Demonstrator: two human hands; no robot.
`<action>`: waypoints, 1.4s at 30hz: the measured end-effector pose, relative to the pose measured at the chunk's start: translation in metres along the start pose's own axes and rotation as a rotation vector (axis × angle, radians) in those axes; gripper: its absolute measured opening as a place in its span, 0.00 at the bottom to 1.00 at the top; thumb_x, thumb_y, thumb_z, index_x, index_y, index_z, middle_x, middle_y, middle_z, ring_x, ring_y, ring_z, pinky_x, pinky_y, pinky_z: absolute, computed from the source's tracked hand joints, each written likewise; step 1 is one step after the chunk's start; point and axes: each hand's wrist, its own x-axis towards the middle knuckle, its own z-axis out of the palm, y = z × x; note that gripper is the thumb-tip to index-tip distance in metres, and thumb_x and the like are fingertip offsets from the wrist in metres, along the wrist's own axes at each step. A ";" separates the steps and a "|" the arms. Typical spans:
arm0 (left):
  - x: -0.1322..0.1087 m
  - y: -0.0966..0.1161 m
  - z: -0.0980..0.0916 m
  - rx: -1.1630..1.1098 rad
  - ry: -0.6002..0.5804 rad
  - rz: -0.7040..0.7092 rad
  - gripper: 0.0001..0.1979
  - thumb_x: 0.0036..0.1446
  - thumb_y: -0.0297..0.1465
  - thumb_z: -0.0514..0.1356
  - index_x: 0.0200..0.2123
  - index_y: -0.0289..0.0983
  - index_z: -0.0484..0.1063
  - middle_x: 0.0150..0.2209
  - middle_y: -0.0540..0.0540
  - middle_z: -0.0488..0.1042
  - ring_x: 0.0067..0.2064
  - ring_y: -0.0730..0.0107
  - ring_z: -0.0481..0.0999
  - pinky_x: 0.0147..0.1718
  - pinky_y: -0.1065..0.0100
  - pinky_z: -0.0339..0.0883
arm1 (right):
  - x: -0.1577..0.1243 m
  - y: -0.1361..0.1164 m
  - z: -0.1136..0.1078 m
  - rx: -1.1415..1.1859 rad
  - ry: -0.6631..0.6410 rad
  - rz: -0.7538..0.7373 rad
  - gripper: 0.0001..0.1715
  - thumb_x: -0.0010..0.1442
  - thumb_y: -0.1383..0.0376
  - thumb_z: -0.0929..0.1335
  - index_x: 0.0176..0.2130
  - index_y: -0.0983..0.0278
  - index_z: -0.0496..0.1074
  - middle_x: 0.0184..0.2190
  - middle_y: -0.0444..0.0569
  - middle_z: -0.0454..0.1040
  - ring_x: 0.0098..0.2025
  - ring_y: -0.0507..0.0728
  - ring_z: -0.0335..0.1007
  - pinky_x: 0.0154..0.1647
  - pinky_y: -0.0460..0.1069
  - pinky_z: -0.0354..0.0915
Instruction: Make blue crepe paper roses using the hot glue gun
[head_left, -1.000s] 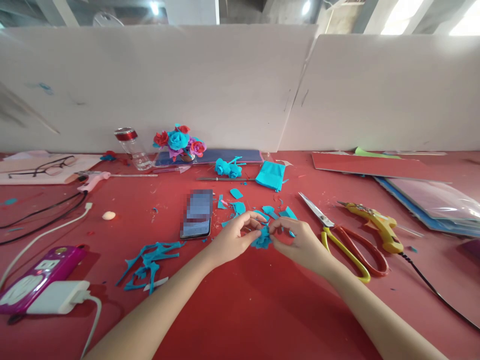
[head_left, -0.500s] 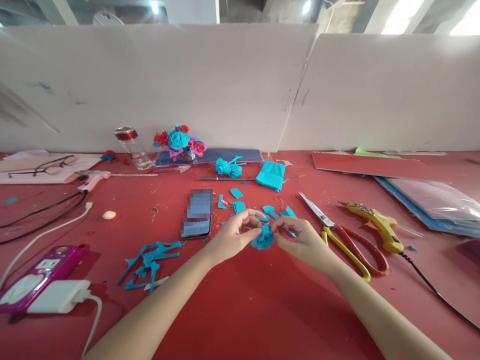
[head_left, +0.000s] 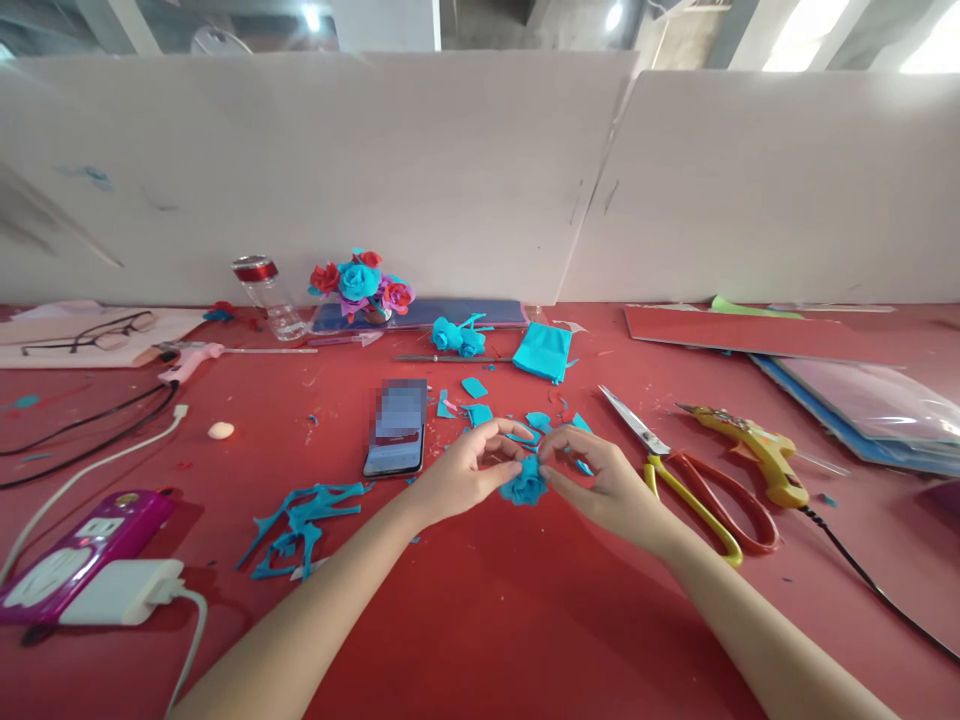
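Note:
A small blue paper flower (head_left: 524,487) sits between both hands, just above the red table (head_left: 487,620). My left hand (head_left: 465,472) pinches its left side with thumb and fingers. My right hand (head_left: 592,475) pinches its right side. Loose blue paper petals (head_left: 477,412) lie scattered just beyond the hands. A phone (head_left: 397,428) lies flat to the left of my left hand.
Red-and-yellow scissors (head_left: 690,480) and a yellow glue gun (head_left: 754,448) lie to the right. Blue paper scraps (head_left: 300,520), a purple power strip (head_left: 82,545) and cables sit left. Finished paper flowers (head_left: 358,283), a jar (head_left: 264,293), glasses (head_left: 90,335) and paper sheets (head_left: 757,330) line the back.
Both hands have lifted the blue flower slightly and turned it between the fingers; the hands stay in nearly the same place.

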 end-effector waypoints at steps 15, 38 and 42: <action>0.005 -0.009 -0.003 0.041 0.137 0.043 0.13 0.55 0.35 0.58 0.43 0.41 0.65 0.35 0.49 0.68 0.38 0.70 0.70 0.39 0.68 0.62 | 0.006 0.003 -0.003 0.398 -0.019 0.216 0.14 0.54 0.55 0.67 0.28 0.63 0.67 0.25 0.44 0.69 0.29 0.53 0.66 0.33 0.50 0.63; 0.003 -0.003 0.005 0.017 0.122 0.018 0.10 0.54 0.33 0.59 0.40 0.39 0.66 0.32 0.51 0.68 0.35 0.72 0.69 0.35 0.70 0.63 | 0.000 0.000 0.002 0.028 -0.010 0.009 0.05 0.54 0.62 0.68 0.33 0.61 0.70 0.30 0.47 0.72 0.33 0.55 0.67 0.38 0.51 0.63; 0.003 -0.004 0.007 0.045 0.118 0.051 0.08 0.54 0.34 0.58 0.38 0.40 0.66 0.31 0.51 0.69 0.34 0.72 0.70 0.34 0.70 0.63 | 0.000 -0.002 0.002 0.038 -0.001 -0.003 0.04 0.54 0.62 0.67 0.32 0.61 0.70 0.30 0.47 0.73 0.33 0.55 0.67 0.38 0.52 0.63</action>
